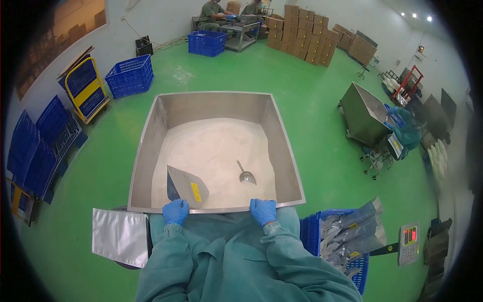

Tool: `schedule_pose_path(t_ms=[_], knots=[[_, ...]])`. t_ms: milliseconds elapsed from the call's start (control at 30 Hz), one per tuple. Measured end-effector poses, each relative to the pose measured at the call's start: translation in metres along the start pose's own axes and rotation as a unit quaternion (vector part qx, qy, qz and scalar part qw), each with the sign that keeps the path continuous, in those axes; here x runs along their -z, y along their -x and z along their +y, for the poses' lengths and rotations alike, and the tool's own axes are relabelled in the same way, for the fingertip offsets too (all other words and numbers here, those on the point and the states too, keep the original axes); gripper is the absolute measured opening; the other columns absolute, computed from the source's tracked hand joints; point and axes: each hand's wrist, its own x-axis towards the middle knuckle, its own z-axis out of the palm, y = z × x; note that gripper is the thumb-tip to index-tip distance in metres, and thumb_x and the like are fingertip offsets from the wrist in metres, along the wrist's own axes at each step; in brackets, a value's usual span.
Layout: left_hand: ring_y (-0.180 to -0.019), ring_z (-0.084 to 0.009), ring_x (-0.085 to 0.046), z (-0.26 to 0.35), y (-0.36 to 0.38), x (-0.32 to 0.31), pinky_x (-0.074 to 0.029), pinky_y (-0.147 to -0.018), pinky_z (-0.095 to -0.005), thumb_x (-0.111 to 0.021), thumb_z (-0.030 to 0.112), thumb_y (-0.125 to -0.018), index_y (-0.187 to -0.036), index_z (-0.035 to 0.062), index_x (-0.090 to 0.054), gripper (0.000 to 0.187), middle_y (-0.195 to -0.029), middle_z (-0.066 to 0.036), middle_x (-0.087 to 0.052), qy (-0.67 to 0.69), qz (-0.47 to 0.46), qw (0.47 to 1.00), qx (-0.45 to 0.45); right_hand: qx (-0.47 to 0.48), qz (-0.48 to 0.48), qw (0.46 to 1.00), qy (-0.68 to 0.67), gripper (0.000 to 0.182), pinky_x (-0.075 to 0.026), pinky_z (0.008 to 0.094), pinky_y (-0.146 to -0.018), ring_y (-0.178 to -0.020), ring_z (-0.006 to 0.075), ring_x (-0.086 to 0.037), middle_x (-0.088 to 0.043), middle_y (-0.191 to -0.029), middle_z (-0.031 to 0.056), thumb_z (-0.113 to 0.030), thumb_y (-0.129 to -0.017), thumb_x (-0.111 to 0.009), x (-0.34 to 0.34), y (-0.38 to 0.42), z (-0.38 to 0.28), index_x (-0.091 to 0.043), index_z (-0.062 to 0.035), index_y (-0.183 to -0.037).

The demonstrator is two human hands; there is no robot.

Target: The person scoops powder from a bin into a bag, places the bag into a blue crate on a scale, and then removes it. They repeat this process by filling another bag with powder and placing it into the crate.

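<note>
both gloved hands clamp the bin rim [151, 209]: left hand [175, 211] nearer the pouch [187, 186] at 1 o'clock; right hand [263, 210] nearer the scoop [246, 173], handle toward 11.

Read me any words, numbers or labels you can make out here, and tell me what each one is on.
No text can be read as it stands.
Scale display: red lit digits, too blurred to read.
Silver pouch in the powder bin, by the left hand: yellow label, print too small.
Foil bags in the blue crate: yellow labels, unreadable.
Cardboard boxes: no markings legible.
Right hand rests on the bin rim; the scoop shows no marking.
</note>
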Motion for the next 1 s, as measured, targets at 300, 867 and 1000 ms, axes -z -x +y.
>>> schedule_pose_path(t_ms=[300, 867, 1000], knots=[[-0.063, -0.0342, -0.062, -0.001, 0.000, -0.004, -0.047, -0.063, -0.0452, -0.049, 0.036, -0.083, -0.069, 0.0086, -0.064, 0.035, -0.071, -0.014, -0.065, 0.000, 0.004, 1.000, 0.002, 0.000, -0.001, 1.000, 0.007, 0.036, -0.038, 0.0445, -0.066, -0.057, 0.0291, -0.062, -0.063, -0.060, 0.0108, -0.033, -0.089, -0.044, -0.005, 0.000, 0.002, -0.063, -0.0149, -0.065], [-0.069, -0.0378, -0.063, -0.007, -0.003, -0.005, -0.048, -0.063, -0.0479, -0.050, 0.036, -0.084, -0.077, 0.0046, -0.067, 0.036, -0.075, -0.019, -0.065, 0.036, -0.037, 0.999, -0.008, 0.008, -0.044, 0.999, 0.012, 0.024, -0.037, 0.0449, -0.058, -0.058, 0.0272, -0.062, -0.064, -0.064, 0.0062, -0.026, -0.084, -0.047, 0.019, 0.000, -0.005, -0.062, -0.0178, -0.068], [-0.067, -0.0390, -0.061, -0.002, 0.000, -0.001, -0.047, -0.061, -0.0474, -0.048, 0.038, -0.087, -0.078, 0.0035, -0.066, 0.040, -0.074, -0.020, -0.064, 0.040, -0.019, 0.999, -0.027, 0.003, 0.000, 1.000, -0.014, 0.023, -0.036, 0.0427, -0.059, -0.059, 0.0260, -0.061, -0.064, -0.066, 0.0059, -0.026, -0.083, -0.048, 0.023, 0.005, -0.005, -0.062, -0.0180, -0.066]])
